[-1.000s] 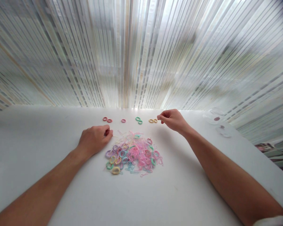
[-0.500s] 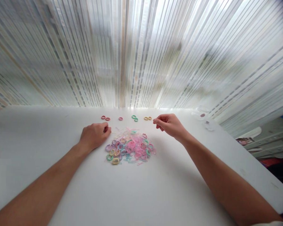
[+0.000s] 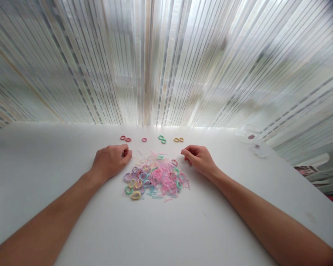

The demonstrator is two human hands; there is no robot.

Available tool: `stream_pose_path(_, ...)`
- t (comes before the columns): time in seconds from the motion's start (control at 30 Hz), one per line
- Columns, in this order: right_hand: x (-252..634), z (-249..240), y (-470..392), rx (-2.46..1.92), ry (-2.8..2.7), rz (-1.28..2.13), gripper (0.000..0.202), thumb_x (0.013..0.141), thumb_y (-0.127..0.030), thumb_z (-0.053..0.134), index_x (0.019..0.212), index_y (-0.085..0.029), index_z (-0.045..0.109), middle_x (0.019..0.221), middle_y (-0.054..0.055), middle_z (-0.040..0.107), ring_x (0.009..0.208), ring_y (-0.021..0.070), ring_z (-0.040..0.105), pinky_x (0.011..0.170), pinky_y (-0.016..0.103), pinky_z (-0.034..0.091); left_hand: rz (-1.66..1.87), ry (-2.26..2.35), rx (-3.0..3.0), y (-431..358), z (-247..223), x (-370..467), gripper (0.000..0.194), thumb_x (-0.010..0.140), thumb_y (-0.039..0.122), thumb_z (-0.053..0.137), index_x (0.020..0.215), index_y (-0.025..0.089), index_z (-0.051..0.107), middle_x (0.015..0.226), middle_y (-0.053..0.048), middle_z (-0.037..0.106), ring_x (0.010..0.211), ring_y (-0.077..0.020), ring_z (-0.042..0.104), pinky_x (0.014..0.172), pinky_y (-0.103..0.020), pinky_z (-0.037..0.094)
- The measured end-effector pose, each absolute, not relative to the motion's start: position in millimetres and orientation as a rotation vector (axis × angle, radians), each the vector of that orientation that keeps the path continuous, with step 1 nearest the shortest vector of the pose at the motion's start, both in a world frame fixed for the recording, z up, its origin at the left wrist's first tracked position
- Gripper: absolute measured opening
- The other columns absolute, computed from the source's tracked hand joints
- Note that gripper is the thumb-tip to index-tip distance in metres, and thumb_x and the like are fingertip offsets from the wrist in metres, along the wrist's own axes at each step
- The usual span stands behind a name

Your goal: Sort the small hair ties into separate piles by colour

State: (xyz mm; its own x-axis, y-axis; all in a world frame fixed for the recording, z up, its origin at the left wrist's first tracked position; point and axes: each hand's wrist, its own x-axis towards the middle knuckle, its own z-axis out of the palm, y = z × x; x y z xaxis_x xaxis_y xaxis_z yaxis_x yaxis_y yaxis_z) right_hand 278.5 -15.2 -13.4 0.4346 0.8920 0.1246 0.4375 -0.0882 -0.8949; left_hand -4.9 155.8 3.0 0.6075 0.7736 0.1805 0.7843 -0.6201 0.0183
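A loose pile of small pastel elastic hair ties (image 3: 143,176) and thin pink rubber bands (image 3: 166,177) lies on the white table. At the pile's left edge my left hand (image 3: 111,161) rests on the table with its fingers curled in. A thin pale strand shows by its fingertips; whether they grip it is unclear. My right hand (image 3: 200,159) is held right of the pile, thumb and fingers pinched together; anything between them is hidden. Beyond the pile sit a red pair of hair ties (image 3: 125,139), one pink hair tie (image 3: 144,139), a green pair (image 3: 162,139) and a yellow pair (image 3: 178,139).
A striped string curtain (image 3: 155,66) hangs along the far edge of the white table (image 3: 155,232). Translucent petal-like pieces with dark centres (image 3: 251,137) lie at the far right corner. Shelves with objects (image 3: 308,170) stand beyond the right edge.
My right hand has come from beside the yellow hair ties back toward me, to the pile's right side. My left hand stays nearly in place. The view has shifted slightly.
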Motion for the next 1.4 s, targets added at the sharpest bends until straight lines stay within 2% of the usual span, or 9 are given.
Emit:
stream_pose_path(0.47,277,-12,-17,-1.717,-1.264,0.541,0.028,0.086,-0.042,0.063,0.076,-0.017,0.068,0.062,0.000,0.062,0.052,0.0122,0.053,0.052,0.025,0.040,-0.271,-1.361,-2.751,156,3,-5,0.039,0.092,0.050,0.038,0.077,0.024,0.063,0.079,-0.005,0.072,0.072,-0.0238,0.063,0.058,-0.032,0.029)
stream_pose_path(0.77,278,-10,-18,-1.750,-1.336,0.530,0.023,0.084,-0.038,0.065,0.078,-0.017,0.072,0.065,0.001,0.065,0.056,0.0121,0.051,0.054,0.025,0.039,-0.271,-1.364,-2.754,156,4,-5,0.038,0.092,0.050,0.038,0.078,0.024,0.062,0.078,-0.004,0.071,0.071,-0.0226,0.063,0.059,-0.032,0.029)
stream_pose_path(0.97,272,-5,-20,-1.773,-1.465,0.547,0.025,0.081,-0.041,0.070,0.078,-0.017,0.074,0.060,-0.001,0.058,0.056,0.0112,0.046,0.053,0.025,0.035,-0.253,-1.370,-2.745,155,5,-4,0.037,0.092,0.049,0.039,0.079,0.024,0.064,0.080,-0.004,0.073,0.073,-0.0232,0.065,0.060,-0.032,0.032)
stream_pose_path(1.13,267,-5,-22,-1.815,-1.498,0.496,0.028,0.081,-0.046,0.072,0.077,-0.018,0.073,0.063,0.000,0.061,0.059,0.0124,0.049,0.055,0.025,0.037,-0.242,-1.365,-2.746,154,4,-4,0.036,0.093,0.048,0.039,0.078,0.024,0.062,0.081,-0.004,0.074,0.075,-0.0230,0.066,0.060,-0.031,0.033)
stream_pose_path(1.4,269,-6,-22,-1.872,-1.526,0.470,0.020,0.079,-0.040,0.073,0.079,-0.020,0.076,0.064,0.000,0.063,0.060,0.0136,0.052,0.055,0.026,0.038,-0.269,-1.346,-2.769,152,5,-5,0.036,0.094,0.046,0.039,0.079,0.023,0.063,0.080,-0.005,0.074,0.075,-0.0233,0.067,0.060,-0.031,0.034)
